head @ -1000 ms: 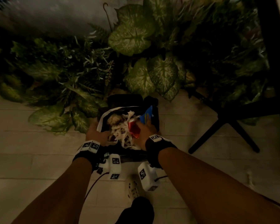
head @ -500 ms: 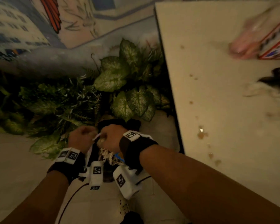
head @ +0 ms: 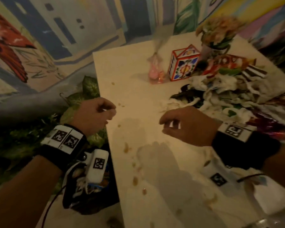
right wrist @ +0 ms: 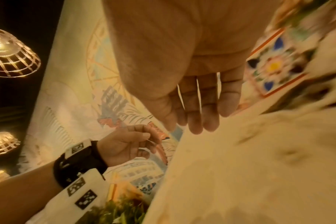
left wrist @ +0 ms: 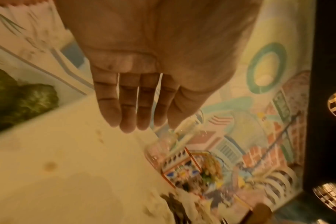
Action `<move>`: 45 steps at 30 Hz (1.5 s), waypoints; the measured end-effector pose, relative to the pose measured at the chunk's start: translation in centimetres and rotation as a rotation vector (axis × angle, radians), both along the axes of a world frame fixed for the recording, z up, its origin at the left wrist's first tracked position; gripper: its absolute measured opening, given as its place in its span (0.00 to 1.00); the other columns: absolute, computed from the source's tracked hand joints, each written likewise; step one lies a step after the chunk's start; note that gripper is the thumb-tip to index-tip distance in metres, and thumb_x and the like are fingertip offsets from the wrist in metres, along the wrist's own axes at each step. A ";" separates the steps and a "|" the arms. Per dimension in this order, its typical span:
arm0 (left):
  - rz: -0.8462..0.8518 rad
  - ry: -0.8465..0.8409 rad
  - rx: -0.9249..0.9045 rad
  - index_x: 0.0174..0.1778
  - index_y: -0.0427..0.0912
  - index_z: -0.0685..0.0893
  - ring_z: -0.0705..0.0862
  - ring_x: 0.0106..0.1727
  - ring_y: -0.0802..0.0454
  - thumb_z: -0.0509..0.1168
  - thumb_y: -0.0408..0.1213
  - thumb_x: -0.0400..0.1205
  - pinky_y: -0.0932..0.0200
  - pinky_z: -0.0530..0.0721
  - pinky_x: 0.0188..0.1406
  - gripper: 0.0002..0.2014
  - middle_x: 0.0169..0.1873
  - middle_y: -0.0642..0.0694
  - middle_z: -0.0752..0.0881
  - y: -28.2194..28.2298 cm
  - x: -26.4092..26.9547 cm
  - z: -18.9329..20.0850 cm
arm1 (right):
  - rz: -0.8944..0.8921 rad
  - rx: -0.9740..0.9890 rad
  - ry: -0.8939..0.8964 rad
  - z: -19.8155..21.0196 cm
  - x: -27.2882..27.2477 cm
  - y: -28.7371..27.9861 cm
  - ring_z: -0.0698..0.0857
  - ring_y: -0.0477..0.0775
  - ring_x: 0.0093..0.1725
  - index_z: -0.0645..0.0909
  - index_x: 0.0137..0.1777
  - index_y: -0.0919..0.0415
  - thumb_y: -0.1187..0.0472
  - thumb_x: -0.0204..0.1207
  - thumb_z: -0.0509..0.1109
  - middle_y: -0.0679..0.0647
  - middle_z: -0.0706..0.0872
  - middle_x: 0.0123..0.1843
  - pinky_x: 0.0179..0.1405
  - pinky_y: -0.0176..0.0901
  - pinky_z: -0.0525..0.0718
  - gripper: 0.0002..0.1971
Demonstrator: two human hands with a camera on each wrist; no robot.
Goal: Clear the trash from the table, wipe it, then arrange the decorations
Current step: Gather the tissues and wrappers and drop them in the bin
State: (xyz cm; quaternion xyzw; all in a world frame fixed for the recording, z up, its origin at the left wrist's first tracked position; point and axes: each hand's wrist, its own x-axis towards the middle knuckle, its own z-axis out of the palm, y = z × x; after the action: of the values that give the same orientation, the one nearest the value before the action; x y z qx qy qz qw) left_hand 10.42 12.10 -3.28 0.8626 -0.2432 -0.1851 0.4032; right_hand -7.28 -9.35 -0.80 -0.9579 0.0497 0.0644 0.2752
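Observation:
A pile of trash [head: 229, 96], crumpled white paper and dark wrappers, lies on the right side of the cream table [head: 138, 96]. My right hand [head: 179, 124] hovers over the table just in front of the pile, fingers loosely curled and empty. My left hand [head: 95, 112] hangs at the table's left edge, fingers relaxed, holding nothing. Behind the pile stand a painted tile box [head: 183, 65], a pink glass piece [head: 155, 73] and a flower vase [head: 217, 35]. The black trash bin [head: 89, 191] sits on the floor under my left wrist.
Brown stains and crumbs [head: 135, 178] dot the tabletop near me. Green leafy plants [head: 82, 96] crowd the floor left of the table, against a painted mural wall [head: 39, 46]. A white cloth [head: 270, 201] lies at the table's near right corner.
Both hands have left the trash bin and risen to the table, empty. My view has swung up from the bin to the tabletop and the trash pile.

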 end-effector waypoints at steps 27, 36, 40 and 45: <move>-0.579 -0.330 0.707 0.78 0.59 0.57 0.56 0.77 0.32 0.73 0.67 0.61 0.32 0.65 0.71 0.51 0.79 0.39 0.54 -24.9 -14.1 -6.9 | -0.104 -0.288 0.530 -4.5 -9.5 -17.7 0.57 0.64 0.82 0.49 0.81 0.38 0.42 0.61 0.81 0.52 0.45 0.84 0.73 0.59 0.72 0.54; -0.412 -0.265 0.348 0.59 0.41 0.81 0.77 0.55 0.37 0.69 0.29 0.76 0.48 0.79 0.55 0.15 0.60 0.39 0.73 -23.7 -13.9 -8.0 | -0.209 -0.177 0.327 -4.9 -8.3 -16.6 0.67 0.62 0.74 0.69 0.72 0.49 0.55 0.68 0.77 0.52 0.55 0.80 0.60 0.53 0.81 0.33; -0.368 -0.207 0.310 0.51 0.35 0.83 0.79 0.51 0.39 0.68 0.27 0.76 0.56 0.74 0.45 0.09 0.53 0.39 0.76 -23.2 -13.2 -7.4 | -0.218 -0.059 0.209 -4.4 -7.8 -16.8 0.72 0.65 0.70 0.70 0.68 0.46 0.64 0.65 0.78 0.50 0.51 0.80 0.47 0.51 0.82 0.33; -0.227 -0.155 0.252 0.45 0.40 0.86 0.81 0.51 0.45 0.68 0.29 0.73 0.68 0.66 0.40 0.06 0.45 0.45 0.85 -22.1 -11.3 -4.8 | -0.262 0.007 0.109 -2.4 -7.5 -17.4 0.69 0.62 0.75 0.59 0.75 0.34 0.70 0.62 0.76 0.46 0.54 0.81 0.53 0.56 0.84 0.48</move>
State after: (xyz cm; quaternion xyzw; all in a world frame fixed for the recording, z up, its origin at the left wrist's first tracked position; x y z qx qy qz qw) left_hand -0.89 -9.96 -8.08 0.8850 -0.3444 -0.1913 0.2483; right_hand -14.74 -26.76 -3.19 -0.9374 0.1890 0.0802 0.2814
